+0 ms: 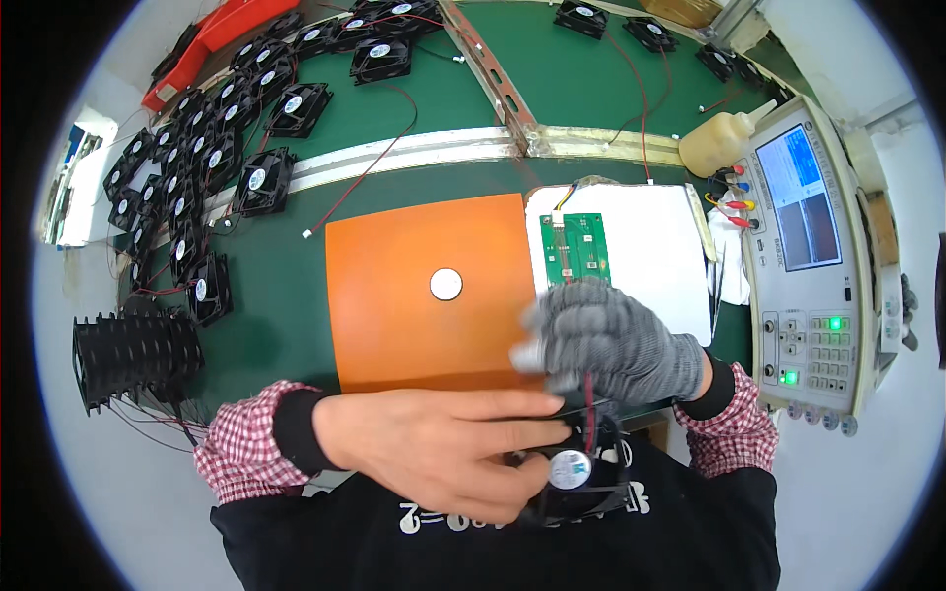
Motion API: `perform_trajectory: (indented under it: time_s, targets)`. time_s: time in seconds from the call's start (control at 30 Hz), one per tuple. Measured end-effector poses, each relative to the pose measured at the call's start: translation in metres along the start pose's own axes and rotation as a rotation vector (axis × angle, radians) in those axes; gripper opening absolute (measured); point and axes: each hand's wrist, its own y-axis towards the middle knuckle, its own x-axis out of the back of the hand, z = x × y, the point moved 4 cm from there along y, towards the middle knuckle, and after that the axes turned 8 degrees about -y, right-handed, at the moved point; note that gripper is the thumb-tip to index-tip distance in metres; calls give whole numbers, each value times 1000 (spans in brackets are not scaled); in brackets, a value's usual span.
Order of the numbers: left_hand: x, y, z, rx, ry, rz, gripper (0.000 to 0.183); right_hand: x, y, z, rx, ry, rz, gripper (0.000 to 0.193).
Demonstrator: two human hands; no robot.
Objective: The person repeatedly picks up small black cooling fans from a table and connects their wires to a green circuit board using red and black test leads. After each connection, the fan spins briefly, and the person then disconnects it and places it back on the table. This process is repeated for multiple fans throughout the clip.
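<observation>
Close to my body, my bare left hand is closed on a black cooling fan with a round white label at its hub. The fan is tilted, and the fingers cover its left side. From it a red wire runs up under my right hand, which wears a grey knit glove. Motion smears the gloved fingertips, so whether they grip the wire is unclear. Just beyond the glove, a green circuit board lies on a white pad; its lower part is covered by the hand.
An orange board with a white disc lies left of the pad. Several black fans crowd the far left, near a fan stack. A test instrument and cream squeeze bottle stand right. A metal rail crosses behind.
</observation>
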Motion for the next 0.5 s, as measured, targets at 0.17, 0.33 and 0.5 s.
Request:
perform_trajectory:
  time_s: [0.17, 0.33, 0.5]
  targets:
    - [67, -56, 29, 580, 594, 170, 16, 39, -27, -30, -243, -536, -92, 24]
    - [77, -81, 37, 626, 984, -1, 22, 42, -40, -53, -600, -355, -208, 11]
    - [35, -59, 53, 483, 623, 59, 21, 23, -41, -66, -763, 66, -334, 13]
